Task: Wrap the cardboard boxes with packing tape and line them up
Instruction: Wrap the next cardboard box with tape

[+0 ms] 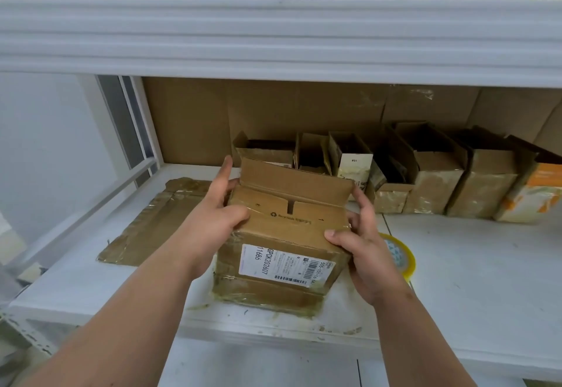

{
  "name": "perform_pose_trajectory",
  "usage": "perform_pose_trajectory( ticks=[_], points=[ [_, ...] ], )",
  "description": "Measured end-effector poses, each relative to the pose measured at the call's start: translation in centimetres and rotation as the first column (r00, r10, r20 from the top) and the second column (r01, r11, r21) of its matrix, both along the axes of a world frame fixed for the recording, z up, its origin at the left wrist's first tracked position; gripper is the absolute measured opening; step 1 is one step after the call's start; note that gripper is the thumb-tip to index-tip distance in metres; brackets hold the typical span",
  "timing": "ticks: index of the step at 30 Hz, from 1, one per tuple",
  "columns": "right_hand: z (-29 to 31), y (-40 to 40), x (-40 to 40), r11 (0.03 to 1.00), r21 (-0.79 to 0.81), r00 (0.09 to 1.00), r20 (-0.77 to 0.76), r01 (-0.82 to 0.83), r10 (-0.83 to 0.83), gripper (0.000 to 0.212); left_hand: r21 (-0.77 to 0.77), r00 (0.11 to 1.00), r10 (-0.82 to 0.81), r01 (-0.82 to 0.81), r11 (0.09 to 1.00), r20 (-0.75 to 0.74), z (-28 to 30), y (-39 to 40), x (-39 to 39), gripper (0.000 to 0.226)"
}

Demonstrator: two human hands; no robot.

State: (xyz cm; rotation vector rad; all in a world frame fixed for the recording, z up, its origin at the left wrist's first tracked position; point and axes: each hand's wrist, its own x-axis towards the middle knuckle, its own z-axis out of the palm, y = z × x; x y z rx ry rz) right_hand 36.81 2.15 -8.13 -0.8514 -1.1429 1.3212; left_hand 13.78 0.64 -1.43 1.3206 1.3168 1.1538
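The taped cardboard box point(282, 243) is gripped at its sides by the left hand point(213, 222) and right hand point(362, 252), fingers curled, tape roll point(401, 257) just beside

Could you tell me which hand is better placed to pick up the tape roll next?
Probably the right hand: the tape roll lies on the shelf just beyond it. The left hand holds the far side of the cardboard box and could steady it alone.
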Motion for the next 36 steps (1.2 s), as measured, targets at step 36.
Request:
perform_pose_trajectory(
  ticks=[36],
  points=[
    [1.3,0.7,0.9,0.949,-0.115,0.941,0.211,0.292,-0.264,0.016,-0.065,0.962,0.262,-0.268,0.961,-0.079,-0.9,2.6,3.4,0.018]
  ],
)
